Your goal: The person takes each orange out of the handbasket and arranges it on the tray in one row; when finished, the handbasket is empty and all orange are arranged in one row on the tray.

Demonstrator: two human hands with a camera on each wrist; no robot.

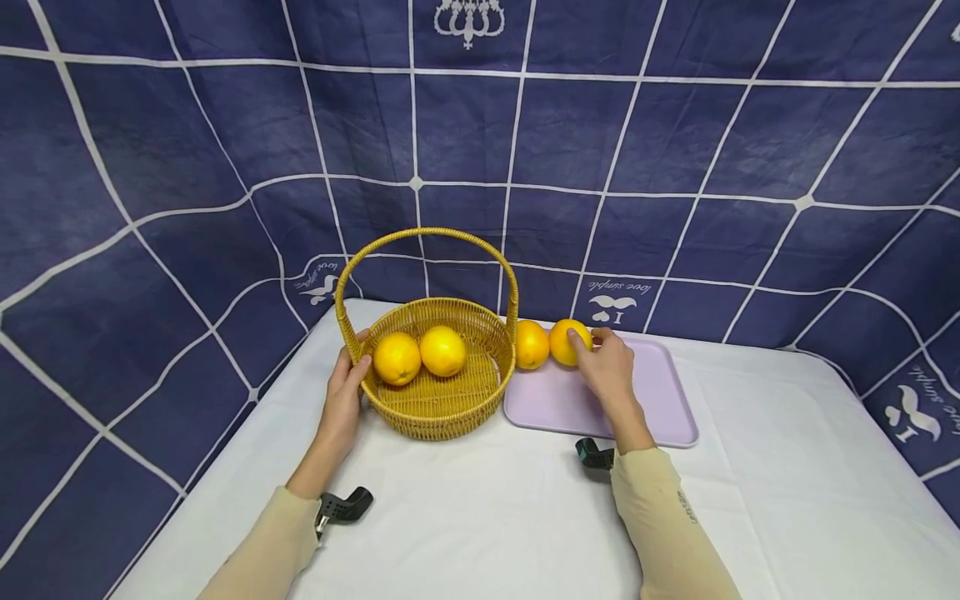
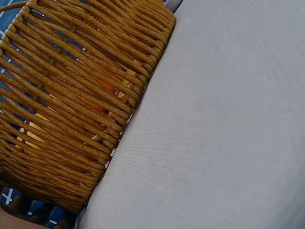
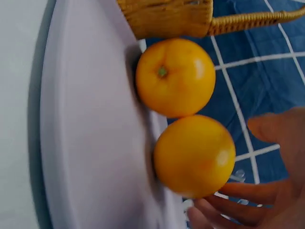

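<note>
A woven basket with a tall hoop handle stands left of centre, two oranges inside it. At its left side my left hand grips the rim near the handle's foot, the thumb over the edge. Beside the basket, a lilac tray bears two more oranges that touch each other, the nearer-to-basket orange and the right-hand orange. My right hand is at the latter; in the right wrist view its fingers reach beside that fruit while the thumb stands apart from it.
White cloth covers the table. A dark blue curtain with white lines hangs behind it and along the left side. The basket's handle arches high above the rim. Black wrist devices are worn on both arms.
</note>
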